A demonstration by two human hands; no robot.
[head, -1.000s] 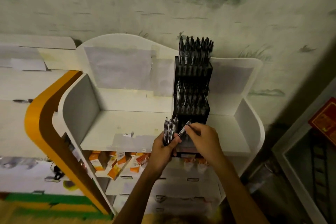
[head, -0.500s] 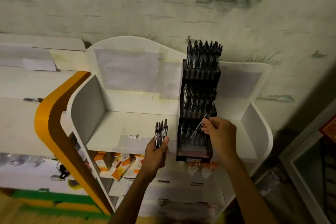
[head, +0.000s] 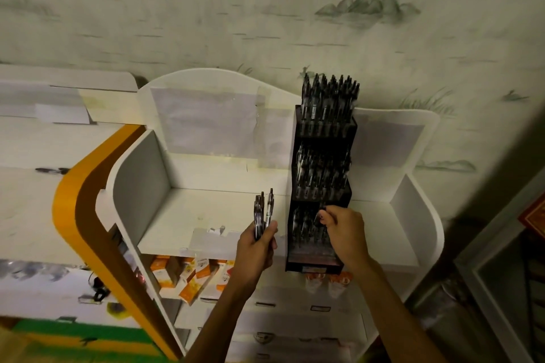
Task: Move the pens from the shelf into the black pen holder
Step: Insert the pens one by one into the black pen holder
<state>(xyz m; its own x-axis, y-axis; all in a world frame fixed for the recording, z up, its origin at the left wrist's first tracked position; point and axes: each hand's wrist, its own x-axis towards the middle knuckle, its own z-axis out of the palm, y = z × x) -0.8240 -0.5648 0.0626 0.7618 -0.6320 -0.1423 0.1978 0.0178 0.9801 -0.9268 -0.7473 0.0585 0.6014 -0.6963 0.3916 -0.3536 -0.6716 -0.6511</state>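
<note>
We're gripping a small bunch of pens [head: 263,213] upright in our left hand [head: 257,246], fingers curled round them, just above the shelf's [head: 206,215] front edge and left of the holder [head: 321,186]. Our right hand [head: 343,234] is reaching into the holder's lowest tier, fingers curled and pinching what looks like one pen [head: 319,216], though it's pretty dark in there. The holder is standing toward the shelf's right end, running from front edge to back wall, its top and middle tiers packed with pens. Orange boxes [head: 188,274] are sitting underneath the shelf.
</note>
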